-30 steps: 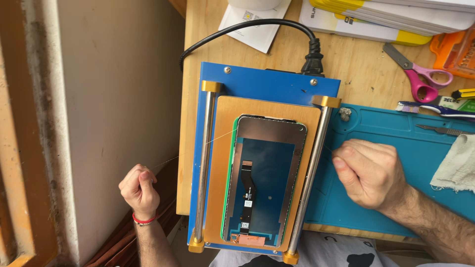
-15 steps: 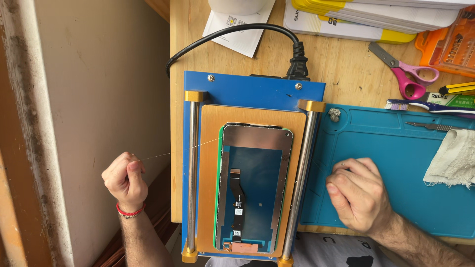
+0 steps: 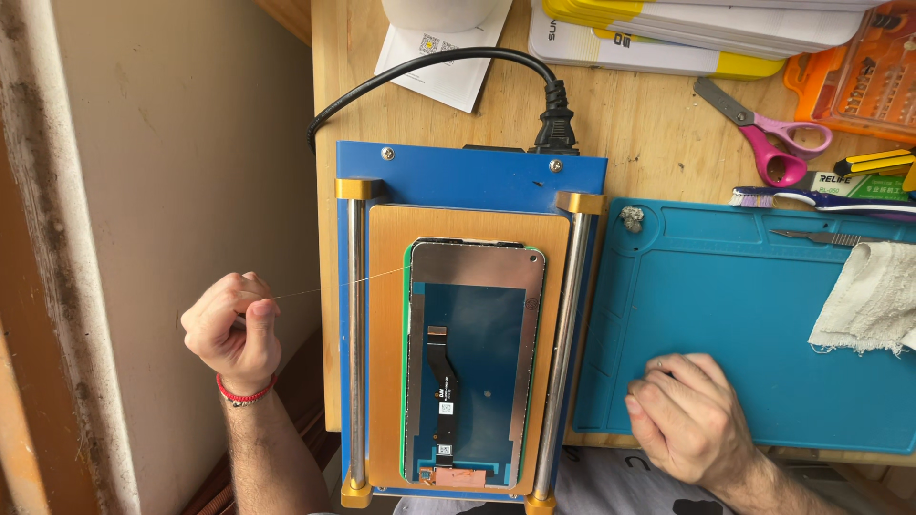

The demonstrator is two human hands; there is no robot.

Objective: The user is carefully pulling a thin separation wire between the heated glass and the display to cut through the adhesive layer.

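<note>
A phone screen panel (image 3: 472,358) lies back side up, with a flex cable down its middle, on the orange plate (image 3: 386,343) of a blue heating machine (image 3: 468,176). My left hand (image 3: 232,329) is closed left of the machine and pinches a thin wire (image 3: 334,283) that runs right to the panel's upper left edge. Closed too, my right hand (image 3: 689,420) rests on the blue work mat (image 3: 744,315) right of the machine. Whether the wire reaches that hand cannot be seen.
A black power cord (image 3: 448,67) plugs into the machine's back. Pink-handled scissors (image 3: 763,133), an orange tool case (image 3: 863,81), a brush (image 3: 821,198), a scalpel (image 3: 825,236), a white cloth (image 3: 868,296) and stacked boxes (image 3: 687,33) lie on the wooden table. A wall stands at left.
The view has shifted so the machine sits higher and more to the right. My left hand has risen and now holds the wire taut to the panel's upper edge; my right hand moved down the mat.
</note>
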